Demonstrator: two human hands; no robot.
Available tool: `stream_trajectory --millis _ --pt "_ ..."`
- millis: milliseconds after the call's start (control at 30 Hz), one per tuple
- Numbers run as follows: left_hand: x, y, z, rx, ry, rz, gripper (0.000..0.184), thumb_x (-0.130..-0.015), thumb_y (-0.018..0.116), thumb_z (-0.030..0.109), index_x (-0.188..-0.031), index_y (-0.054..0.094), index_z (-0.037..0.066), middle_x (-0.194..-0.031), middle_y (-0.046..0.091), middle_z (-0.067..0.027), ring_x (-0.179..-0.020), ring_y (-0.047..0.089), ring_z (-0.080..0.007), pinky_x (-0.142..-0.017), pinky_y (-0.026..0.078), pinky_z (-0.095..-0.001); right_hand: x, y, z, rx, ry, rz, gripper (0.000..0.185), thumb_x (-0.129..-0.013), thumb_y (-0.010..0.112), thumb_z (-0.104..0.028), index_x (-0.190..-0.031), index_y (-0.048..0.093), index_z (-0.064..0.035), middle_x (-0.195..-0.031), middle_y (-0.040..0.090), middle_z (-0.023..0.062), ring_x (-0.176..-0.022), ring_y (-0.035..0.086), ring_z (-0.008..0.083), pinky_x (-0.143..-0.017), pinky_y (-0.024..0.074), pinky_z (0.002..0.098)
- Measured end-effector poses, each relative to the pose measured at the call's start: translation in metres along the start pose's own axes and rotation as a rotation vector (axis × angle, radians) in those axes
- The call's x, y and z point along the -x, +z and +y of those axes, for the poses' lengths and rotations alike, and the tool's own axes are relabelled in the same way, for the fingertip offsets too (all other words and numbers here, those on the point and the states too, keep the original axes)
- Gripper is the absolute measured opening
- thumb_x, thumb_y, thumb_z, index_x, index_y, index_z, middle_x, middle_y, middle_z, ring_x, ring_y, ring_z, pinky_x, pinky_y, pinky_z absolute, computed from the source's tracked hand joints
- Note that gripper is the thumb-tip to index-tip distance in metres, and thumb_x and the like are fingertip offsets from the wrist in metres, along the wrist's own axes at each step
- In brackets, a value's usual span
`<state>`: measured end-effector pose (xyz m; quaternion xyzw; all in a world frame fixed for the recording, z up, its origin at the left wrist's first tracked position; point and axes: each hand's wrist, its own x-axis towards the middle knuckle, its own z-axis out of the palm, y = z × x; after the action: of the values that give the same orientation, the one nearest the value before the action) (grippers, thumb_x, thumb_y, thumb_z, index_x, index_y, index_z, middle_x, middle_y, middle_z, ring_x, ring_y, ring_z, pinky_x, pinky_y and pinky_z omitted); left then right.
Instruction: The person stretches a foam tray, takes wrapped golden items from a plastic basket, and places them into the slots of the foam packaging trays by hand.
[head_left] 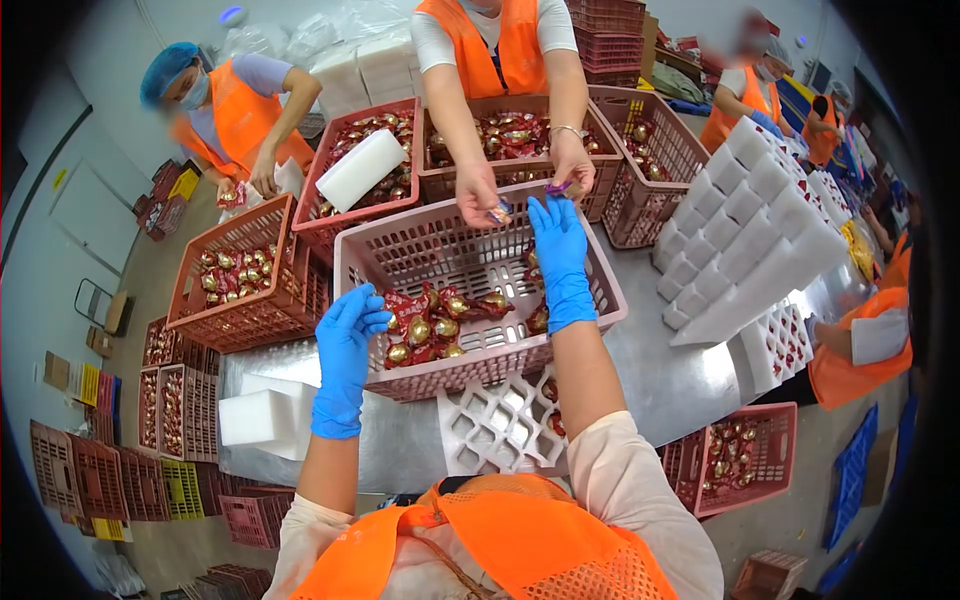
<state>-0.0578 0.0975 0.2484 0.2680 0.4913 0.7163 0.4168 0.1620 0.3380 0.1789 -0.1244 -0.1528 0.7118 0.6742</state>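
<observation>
Several red-wrapped balls (420, 328) between gloved hands (345, 318)

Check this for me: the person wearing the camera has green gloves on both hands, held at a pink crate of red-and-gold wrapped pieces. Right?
Not quite: the gloves are blue, as the head view shows. The left hand and right hand are indeed at a pink crate of red-and-gold wrapped pieces.

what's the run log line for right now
left hand: beside red-and-gold sweets | right hand: near co-worker's hand with purple wrapper | crate: partly filled | white tray: beside crate
</observation>
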Motion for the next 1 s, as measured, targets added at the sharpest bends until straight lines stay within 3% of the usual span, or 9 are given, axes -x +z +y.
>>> stream_trajectory --millis 367,467,533,567,600,633,733,900,1000 --pt "0.047 -0.027 0.016 -0.113 0.066 0.053 0.026 -0.089 0.054 0.015 -0.107 0.058 -0.003 -0.087 0.064 -0.0097 -0.073 0.062 -0.0178 -0.067 0.050 -0.0276 0.000 -0.012 0.020 0.512 -0.107 -0.158 0.031 -0.089 0.056 -0.027 -0.108 0.058 -0.0023 -0.099 0.057 0.0059 -0.087 0.054 0.0141 -0.078 0.0455 0.0297" --pt "0.118 -0.064 0.048 -0.541 0.049 0.018 0.020 -0.087 0.056 0.012 -0.099 0.063 -0.003 -0.087 0.065 -0.0092 -0.077 0.063 -0.0167 -0.070 0.050 -0.0274 -0.035 -0.053 0.014 0.955 -0.373 -0.079 0.018 -0.090 0.051 -0.020 -0.084 0.057 -0.0039 -0.079 0.051 0.0004 -0.075 0.046 0.0113 -0.068 0.0425 0.0266" --pt "0.172 -0.101 0.051 -0.871 -0.031 0.020 0.019 -0.083 0.060 0.012 -0.098 0.065 0.000 -0.086 0.065 -0.0090 -0.077 0.063 -0.0162 -0.070 0.049 -0.0272 -0.049 -0.069 -0.017 2.114 -1.258 -0.186 0.015 -0.083 0.055 -0.020 -0.078 0.060 -0.0066 -0.069 0.056 0.0097 -0.065 0.054 0.0202 -0.060 0.0446 0.0320" --pt "0.200 -0.122 0.046 -1.027 -0.049 0.022 0.020 -0.081 0.062 0.012 -0.098 0.065 0.002 -0.087 0.065 -0.0090 -0.078 0.063 -0.0164 -0.070 0.049 -0.0274 0.001 -0.004 -0.022 2.375 -0.940 0.158 0.017 -0.080 0.056 -0.021 -0.079 0.061 -0.0054 -0.071 0.060 0.0157 -0.064 0.056 0.0259 -0.059 0.0455 0.0360" --pt "0.229 -0.141 0.037 -1.073 -0.174 0.107 0.020 -0.080 0.063 0.014 -0.097 0.065 0.003 -0.088 0.064 -0.0097 -0.079 0.062 -0.0195 -0.072 0.049 -0.0299 -0.011 -0.018 -0.033 2.022 -1.483 0.006 0.020 -0.081 0.055 -0.020 -0.081 0.062 -0.0014 -0.071 0.060 0.0154 -0.065 0.057 0.0230 -0.060 0.0461 0.0355" --pt "0.262 -0.170 0.012 -1.101 -0.235 0.179 0.029 -0.078 0.066 0.019 -0.102 0.063 0.003 -0.092 0.063 -0.0120 -0.084 0.060 -0.0235 -0.077 0.048 -0.0315 0.012 0.009 -0.034 1.381 -1.239 -0.152 0.024 -0.083 0.052 -0.017 -0.093 0.062 0.0026 -0.077 0.062 0.0134 -0.067 0.057 0.0202 -0.062 0.0469 0.0343" --pt "0.349 -0.215 -0.070 -1.342 -0.198 0.291 0.041 -0.075 0.069 0.023 -0.109 0.059 0.003 -0.097 0.061 -0.0139 -0.088 0.058 -0.0267 -0.081 0.046 -0.0326 0.211 0.123 0.031 1.281 -0.591 -0.503 0.029 -0.083 0.046 -0.010 -0.106 0.057 0.0040 -0.091 0.060 0.0100 -0.074 0.055 0.0169 -0.069 0.0470 0.0315" --pt "0.361 -0.207 -0.118 -0.613 -0.366 0.396 0.050 -0.071 0.073 0.025 -0.114 0.056 0.004 -0.101 0.061 -0.0097 -0.092 0.057 -0.0180 -0.083 0.045 -0.0316 0.363 0.093 0.114 0.963 1.029 -1.521 0.024 -0.081 0.062 -0.015 -0.103 0.058 -0.0038 -0.090 0.062 0.0124 -0.086 0.062 0.0232 -0.077 0.0479 0.0314" --pt "0.374 -0.216 -0.114 -0.480 -0.426 0.374 0.043 -0.075 0.068 0.021 -0.112 0.058 0.003 -0.099 0.063 -0.0089 -0.091 0.057 -0.0144 -0.082 0.045 -0.0308 0.429 0.047 0.160 0.828 0.651 -2.092 0.023 -0.078 0.065 -0.016 -0.100 0.062 -0.0130 -0.090 0.061 0.0080 -0.079 0.059 0.0272 -0.070 0.0465 0.0350"
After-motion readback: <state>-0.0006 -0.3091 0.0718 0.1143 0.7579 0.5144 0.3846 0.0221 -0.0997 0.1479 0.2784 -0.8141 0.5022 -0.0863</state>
